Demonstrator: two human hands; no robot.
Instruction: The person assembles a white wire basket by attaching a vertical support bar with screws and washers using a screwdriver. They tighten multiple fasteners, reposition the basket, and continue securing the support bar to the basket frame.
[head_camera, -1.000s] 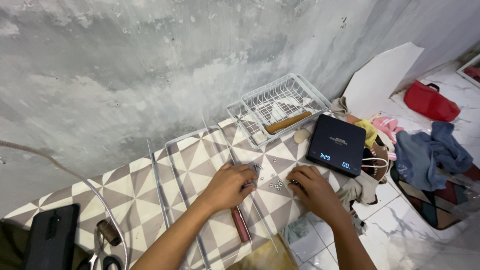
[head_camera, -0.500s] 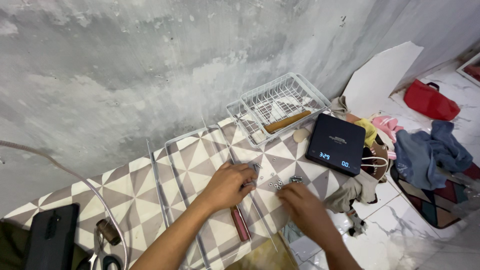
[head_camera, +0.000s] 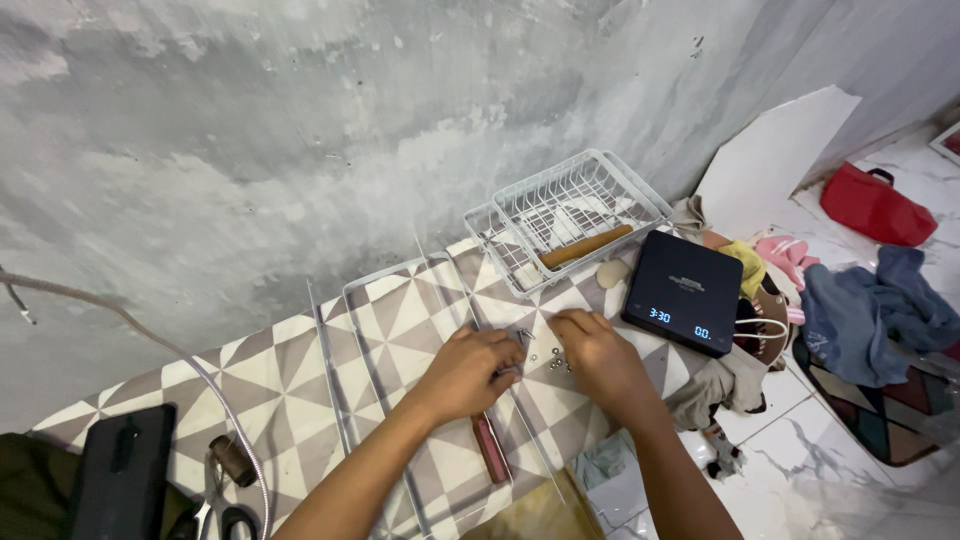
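My left hand (head_camera: 470, 372) rests knuckles-up on the grey-and-white triangle-patterned mat (head_camera: 300, 370), fingers curled over something small that I cannot make out. My right hand (head_camera: 598, 358) lies beside it, fingertips down next to a few small metal screws (head_camera: 556, 362) scattered on the mat. A red-handled tool (head_camera: 491, 448) lies on the mat just below my left hand. A white wire frame (head_camera: 385, 330) stretches across the mat under both hands.
A white wire basket (head_camera: 640, 200) holding a wooden stick (head_camera: 585, 246) stands at the back right. A black digital scale (head_camera: 686, 292) sits right of my hands. A black phone (head_camera: 118, 485), scissors (head_camera: 222, 510) and a cable (head_camera: 190, 370) lie left. Clothes and a red bag (head_camera: 872, 206) cover the floor.
My right hand drew back toward me half a second ago, then returned to the mat beside the screws. My left hand stayed in place.
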